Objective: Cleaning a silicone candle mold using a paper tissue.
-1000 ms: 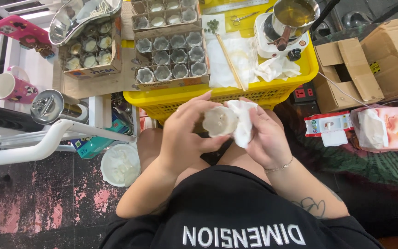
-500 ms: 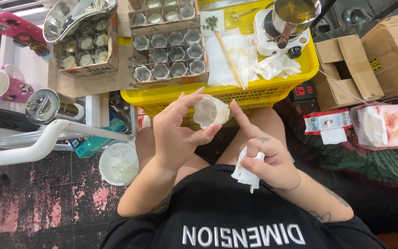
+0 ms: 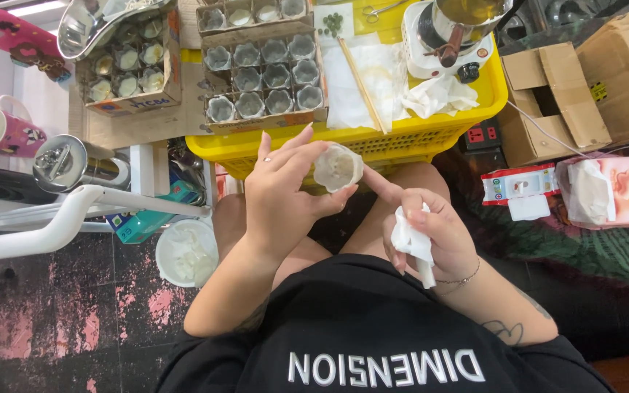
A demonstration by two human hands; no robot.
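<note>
Black printed T-shirt; thin bracelet and forearm tattoo, right; ring on left hand (image 3: 279, 196)

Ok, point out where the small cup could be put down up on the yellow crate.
Best patch: the white paper sheet between the divided carton of cups and the small stove, beside the wooden stick. The crumpled tissue fills the near right corner. The carton's cells look filled. The left hand holds the cup.

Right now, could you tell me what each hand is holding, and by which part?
The left hand grips a small glass jar around its side, fingertips at the rim. The right hand clutches a crumpled tissue in its palm.
</note>
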